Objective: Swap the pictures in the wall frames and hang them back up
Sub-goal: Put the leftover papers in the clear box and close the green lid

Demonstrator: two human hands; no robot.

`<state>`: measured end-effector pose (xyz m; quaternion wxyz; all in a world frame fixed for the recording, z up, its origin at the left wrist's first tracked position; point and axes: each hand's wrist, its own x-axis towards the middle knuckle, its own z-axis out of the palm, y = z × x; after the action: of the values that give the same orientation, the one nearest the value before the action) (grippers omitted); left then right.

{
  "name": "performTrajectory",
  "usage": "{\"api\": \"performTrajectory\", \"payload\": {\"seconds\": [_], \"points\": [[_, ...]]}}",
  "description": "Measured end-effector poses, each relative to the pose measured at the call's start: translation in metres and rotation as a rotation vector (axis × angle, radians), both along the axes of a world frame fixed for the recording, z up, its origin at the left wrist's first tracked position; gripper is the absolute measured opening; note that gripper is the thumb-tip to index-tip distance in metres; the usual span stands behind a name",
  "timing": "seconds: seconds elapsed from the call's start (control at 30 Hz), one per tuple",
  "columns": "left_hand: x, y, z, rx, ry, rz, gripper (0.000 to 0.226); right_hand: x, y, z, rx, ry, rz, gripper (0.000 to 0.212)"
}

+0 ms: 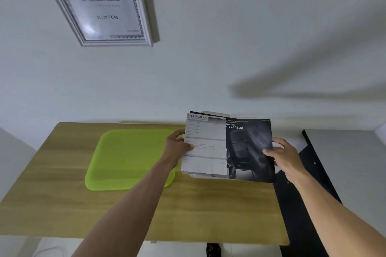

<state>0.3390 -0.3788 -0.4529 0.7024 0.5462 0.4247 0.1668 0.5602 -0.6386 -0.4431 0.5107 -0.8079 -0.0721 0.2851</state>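
Observation:
I hold printed sheets above the right half of the wooden table [62, 204]. My left hand [177, 145] grips the left edge of a white "SPECIFICATION" sheet [205, 146]. My right hand [282, 154] grips the right edge of a dark sheet [250, 148] showing a car seat. The white sheet overlaps the dark one. A pale frame edge [200, 176] peeks out beneath them on the table. A white-framed picture [100, 4] marked "A4" hangs on the wall at upper left.
A lime-green tray [129, 158] lies on the table left of the sheets. A black board [309, 173] leans at the table's right end beside a grey surface [351, 152]. The white wall stands right behind the table.

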Motion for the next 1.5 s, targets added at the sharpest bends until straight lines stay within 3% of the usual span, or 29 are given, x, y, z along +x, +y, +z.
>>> {"api": "performTrajectory", "payload": {"seconds": [0.13, 0.33, 0.5, 0.6, 0.67, 0.77, 0.9, 1.23, 1.5], "points": [[0.048, 0.011, -0.018, 0.109, 0.129, -0.011, 0.046, 0.036, 0.027, -0.024, -0.145, -0.091, 0.080, 0.052], [0.082, 0.000, -0.051, 0.411, 0.494, -0.074, 0.050, 0.054, 0.060, -0.060, -0.484, -0.309, 0.361, 0.048], [0.087, -0.020, -0.070, 0.567, 0.770, -0.225, 0.082, 0.055, 0.077, -0.060, -0.895, -0.645, 0.628, 0.044], [0.088, -0.030, -0.074, 0.717, 0.890, -0.355, 0.096, 0.051, 0.085, -0.061, -1.024, -0.828, 0.769, 0.036], [0.089, -0.035, -0.077, 0.890, 0.960, -0.484, 0.094, 0.048, 0.090, -0.064, -1.022, -0.876, 0.832, 0.037], [0.093, -0.040, -0.084, 1.043, 0.995, -0.657, 0.081, 0.045, 0.093, -0.082, -0.919, -0.793, 0.990, 0.059], [0.087, -0.042, -0.096, 0.889, 1.003, -0.810, 0.065, 0.035, 0.090, -0.103, -0.809, -0.590, 1.055, 0.070], [0.077, -0.043, -0.098, 0.836, 0.918, -0.752, 0.055, 0.032, 0.084, -0.105, -0.787, -0.573, 1.029, 0.075], [0.066, -0.026, -0.075, 1.003, 0.724, -0.591, 0.048, 0.025, 0.097, -0.086, -0.740, -0.664, 0.944, 0.068]]}}
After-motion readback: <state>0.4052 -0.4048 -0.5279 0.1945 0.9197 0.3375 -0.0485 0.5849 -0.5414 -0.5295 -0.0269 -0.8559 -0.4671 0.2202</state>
